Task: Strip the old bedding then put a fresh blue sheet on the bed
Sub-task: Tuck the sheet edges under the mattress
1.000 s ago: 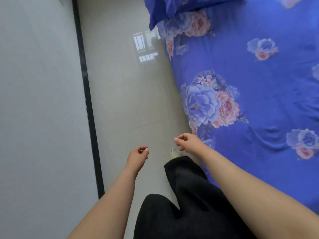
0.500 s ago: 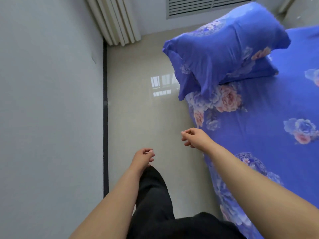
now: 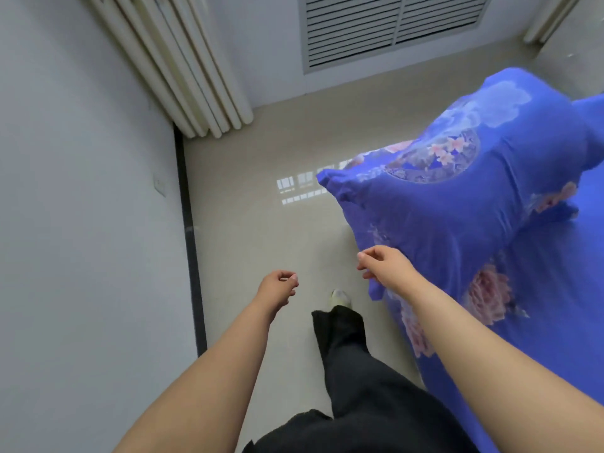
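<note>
A blue sheet with pink and blue flowers (image 3: 539,308) covers the bed on the right. Two pillows in the same floral cover (image 3: 457,191) are stacked at the bed's near corner, one overhanging the edge. My right hand (image 3: 380,264) hovers just in front of the lower pillow's corner, its fingers loosely curled and holding nothing. My left hand (image 3: 277,289) hangs over the floor to the left, also loosely curled and empty. Neither hand touches the bedding.
A narrow strip of glossy beige floor (image 3: 255,223) runs between the bed and a grey wall (image 3: 81,223) with a dark skirting. Cream curtain folds (image 3: 183,70) hang in the far corner beside a louvred vent (image 3: 392,24). My black-trousered leg (image 3: 343,348) steps forward.
I have walked along the bed toward its head; the pillows have come closer and now lie right by my right hand. Both hands stayed loosely curled and empty.
</note>
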A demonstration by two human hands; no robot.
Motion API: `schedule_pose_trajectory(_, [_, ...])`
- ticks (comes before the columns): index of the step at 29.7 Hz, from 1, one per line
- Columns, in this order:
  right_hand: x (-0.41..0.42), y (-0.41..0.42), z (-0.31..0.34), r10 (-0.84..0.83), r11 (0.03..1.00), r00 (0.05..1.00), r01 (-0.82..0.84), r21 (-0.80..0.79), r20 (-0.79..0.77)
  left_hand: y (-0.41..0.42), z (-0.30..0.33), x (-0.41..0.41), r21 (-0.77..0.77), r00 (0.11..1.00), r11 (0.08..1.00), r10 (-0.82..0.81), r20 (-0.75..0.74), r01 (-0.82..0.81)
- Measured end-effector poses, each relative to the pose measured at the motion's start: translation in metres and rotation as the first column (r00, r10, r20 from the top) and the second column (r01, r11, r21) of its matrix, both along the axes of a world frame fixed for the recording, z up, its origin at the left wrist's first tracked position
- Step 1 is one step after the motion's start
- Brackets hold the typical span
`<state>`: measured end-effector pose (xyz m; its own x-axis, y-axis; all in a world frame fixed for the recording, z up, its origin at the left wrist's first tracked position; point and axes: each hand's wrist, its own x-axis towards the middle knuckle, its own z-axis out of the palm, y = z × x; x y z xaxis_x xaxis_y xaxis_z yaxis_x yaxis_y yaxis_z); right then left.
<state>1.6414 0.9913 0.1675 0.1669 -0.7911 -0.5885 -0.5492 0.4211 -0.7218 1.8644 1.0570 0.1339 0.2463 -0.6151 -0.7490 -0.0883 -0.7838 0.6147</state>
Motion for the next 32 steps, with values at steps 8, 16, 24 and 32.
schedule_pose_trajectory(8, [0.057, -0.242, 0.019, 0.088, 0.993, 0.990, -0.096, -0.064, -0.113, -0.186, -0.006, 0.044, 0.049, 0.998, 0.997, 0.058, -0.036, -0.056])
schedule_pose_trajectory(16, [0.079, -0.388, -0.035, -0.011, 1.000, 0.963, 0.009, -0.012, -0.269, -0.363, -0.067, 0.095, 0.143, 0.996, 0.987, -0.061, -0.062, 0.070])
schedule_pose_trajectory(24, [0.105, -0.483, -0.111, 0.223, 0.975, 0.810, -0.173, 0.142, -0.542, -0.530, -0.117, 0.147, 0.158, 0.973, 0.961, -0.232, 0.005, 0.228])
schedule_pose_trajectory(32, [0.103, -0.569, -0.232, 0.431, 0.902, 0.645, -0.335, 0.274, -0.631, -0.630, -0.187, 0.099, 0.299, 0.980, 0.934, -0.169, -0.108, 0.194])
